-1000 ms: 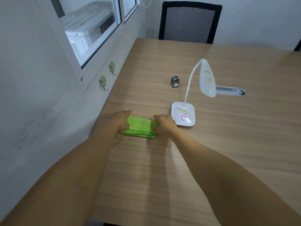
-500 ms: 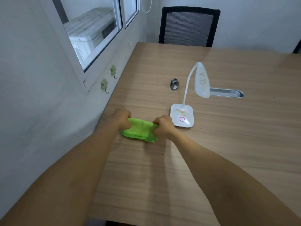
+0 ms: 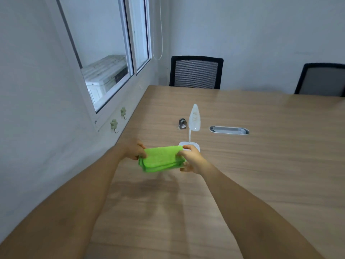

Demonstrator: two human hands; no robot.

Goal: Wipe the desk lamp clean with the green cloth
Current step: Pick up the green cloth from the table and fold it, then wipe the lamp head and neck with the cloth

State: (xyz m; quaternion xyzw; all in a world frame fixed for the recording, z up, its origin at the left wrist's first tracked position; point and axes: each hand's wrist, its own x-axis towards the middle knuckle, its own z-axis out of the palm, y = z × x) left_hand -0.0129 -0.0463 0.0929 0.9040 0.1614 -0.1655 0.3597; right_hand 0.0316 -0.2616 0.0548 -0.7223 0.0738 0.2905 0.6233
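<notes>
The folded green cloth (image 3: 161, 158) hangs in the air above the wooden desk (image 3: 261, 165), held at both ends. My left hand (image 3: 134, 150) grips its left end and my right hand (image 3: 192, 159) grips its right end. Just behind the cloth stands the white desk lamp (image 3: 194, 116); its oval head faces me with brownish specks of dirt on it. The lamp's square base is mostly hidden by the cloth and my right hand.
A small metal ring-shaped object (image 3: 182, 123) sits left of the lamp head. A grey cable slot (image 3: 229, 130) is set in the desk to the right. Two black chairs (image 3: 195, 72) stand at the far edge. The wall with two green hooks (image 3: 114, 125) borders the desk's left side.
Both hands have lifted the cloth off the desk and hold it raised. The view has tilted up, showing more of the room and the lamp head-on.
</notes>
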